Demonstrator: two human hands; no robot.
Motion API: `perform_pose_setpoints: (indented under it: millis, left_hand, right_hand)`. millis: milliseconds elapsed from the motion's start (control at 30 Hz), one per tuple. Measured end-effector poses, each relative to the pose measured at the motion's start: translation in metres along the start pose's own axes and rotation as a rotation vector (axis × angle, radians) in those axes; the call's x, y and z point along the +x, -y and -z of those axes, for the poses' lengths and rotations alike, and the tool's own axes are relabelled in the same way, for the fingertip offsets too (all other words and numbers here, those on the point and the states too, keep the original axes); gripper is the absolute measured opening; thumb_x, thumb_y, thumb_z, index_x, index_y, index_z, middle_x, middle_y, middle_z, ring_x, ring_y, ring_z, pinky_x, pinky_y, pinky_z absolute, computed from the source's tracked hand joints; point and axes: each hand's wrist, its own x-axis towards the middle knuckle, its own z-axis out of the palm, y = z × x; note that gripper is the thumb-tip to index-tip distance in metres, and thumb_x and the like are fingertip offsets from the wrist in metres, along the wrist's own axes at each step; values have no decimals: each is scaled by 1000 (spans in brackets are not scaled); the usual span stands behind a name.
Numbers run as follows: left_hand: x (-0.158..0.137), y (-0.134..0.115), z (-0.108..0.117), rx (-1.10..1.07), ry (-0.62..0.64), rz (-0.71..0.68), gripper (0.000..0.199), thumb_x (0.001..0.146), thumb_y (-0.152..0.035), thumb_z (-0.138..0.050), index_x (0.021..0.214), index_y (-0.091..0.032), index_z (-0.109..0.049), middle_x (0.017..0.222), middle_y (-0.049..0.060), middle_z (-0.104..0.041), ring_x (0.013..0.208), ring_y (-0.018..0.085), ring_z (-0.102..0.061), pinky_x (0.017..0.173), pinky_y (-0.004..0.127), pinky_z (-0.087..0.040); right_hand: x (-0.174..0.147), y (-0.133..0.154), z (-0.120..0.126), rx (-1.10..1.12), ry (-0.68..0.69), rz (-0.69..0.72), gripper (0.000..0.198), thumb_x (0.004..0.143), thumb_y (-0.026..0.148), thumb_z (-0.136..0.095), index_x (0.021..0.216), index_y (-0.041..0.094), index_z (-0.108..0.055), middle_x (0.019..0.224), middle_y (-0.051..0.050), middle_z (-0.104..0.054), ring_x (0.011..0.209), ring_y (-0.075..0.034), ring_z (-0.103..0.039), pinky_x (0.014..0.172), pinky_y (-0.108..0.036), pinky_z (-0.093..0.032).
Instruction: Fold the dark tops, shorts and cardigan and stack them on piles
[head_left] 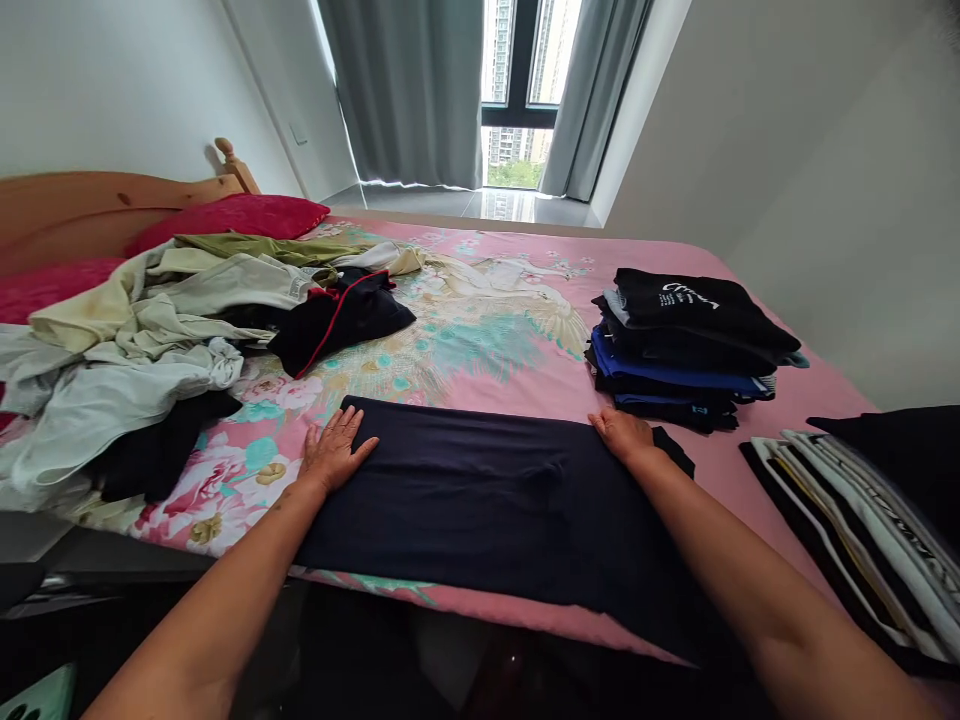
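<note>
A dark navy garment (457,495), folded lengthwise into a long flat piece, lies along the front edge of the bed. Its right end droops over the edge, and a small flap (675,452) sticks out past my right wrist; I cannot tell the garment's exact kind. Flat on its far left corner rests my left hand (334,452), open with fingers stretched out. At the far edge on the right, my right hand (621,432) has its fingers curled closed on the cloth.
Folded dark clothes (682,340) are stacked behind my right hand. Another folded stack (862,530) stands at the right front. Loose, crumpled clothes (180,320) cover the bed's left side, near red pillows (232,215). A green phone (41,695) shows at bottom left.
</note>
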Motion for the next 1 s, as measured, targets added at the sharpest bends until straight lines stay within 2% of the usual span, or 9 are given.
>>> perform_pose_setpoints:
  millis: [67, 167, 300, 467, 600, 700, 800, 900, 1000]
  left_hand:
    - [-1, 0, -1, -2, 0, -4, 69, 87, -60, -29, 145, -22, -27, 153, 4, -23, 142, 23, -15, 113, 49, -7]
    - [0, 0, 0, -10, 6, 1, 70, 87, -61, -27, 145, -22, -26, 153, 4, -22, 142, 24, -15, 113, 50, -7]
    - [1, 0, 3, -26, 16, 21, 71, 87, -62, -27, 145, -23, -27, 153, 5, -22, 142, 24, -15, 112, 52, -8]
    - [-8, -5, 8, -60, 58, 42, 73, 85, -64, -30, 145, -24, -26, 154, 5, -20, 142, 25, -13, 113, 50, -7]
    - [-7, -5, 17, -154, 113, 62, 73, 83, -64, -36, 145, -25, -27, 154, 5, -19, 142, 26, -15, 113, 52, -5]
    - [4, 8, 38, -245, 171, 74, 64, 85, -61, -33, 137, -25, -43, 147, 5, -37, 136, 26, -31, 111, 47, -18]
    - [16, 24, 63, -253, 116, 112, 62, 92, -52, -15, 133, -20, -49, 140, 5, -48, 131, 21, -41, 108, 35, -29]
    - [11, 24, 72, -233, 5, 160, 63, 94, -45, -9, 142, -14, -36, 148, 8, -36, 137, 20, -29, 112, 35, -23]
    - [-13, 7, 54, -195, -31, 120, 61, 92, -50, -22, 146, -21, -26, 154, 5, -20, 142, 22, -14, 115, 43, -12]
  right_hand:
    - [-7, 16, 8, 27, -79, 42, 34, 92, 40, -38, 96, 16, -62, 103, -13, -64, 98, -25, -57, 81, -35, -40]
    - [-28, 45, 13, 206, -200, 301, 35, 95, 32, -31, 105, 16, -60, 109, -12, -62, 105, -19, -54, 92, -30, -37]
    - [-56, 59, 1, 338, -71, 574, 40, 95, 41, -29, 121, 25, -54, 131, -4, -52, 123, -16, -43, 106, -34, -29]
    - [-75, 22, -20, 287, -113, 314, 46, 95, 44, -23, 127, 27, -51, 138, -4, -47, 130, -21, -38, 109, -52, -22]
    - [-95, 6, -43, 155, -210, 260, 50, 94, 46, -22, 133, 26, -45, 142, -3, -41, 135, -24, -29, 109, -56, -20]
    - [-109, 8, -62, 81, -253, 242, 54, 93, 47, -21, 140, 25, -36, 146, -2, -35, 137, -23, -24, 110, -54, -17]
    - [-112, 10, -73, 56, -286, 236, 55, 93, 48, -19, 141, 25, -35, 147, -1, -34, 137, -22, -23, 111, -54, -15]
    - [-110, 9, -75, 59, -311, 241, 55, 93, 48, -19, 140, 25, -35, 147, -1, -34, 137, -22, -23, 111, -53, -15]
    - [-109, 8, -75, 73, -329, 245, 56, 93, 49, -19, 140, 25, -35, 146, -2, -35, 137, -22, -24, 111, -53, -15]
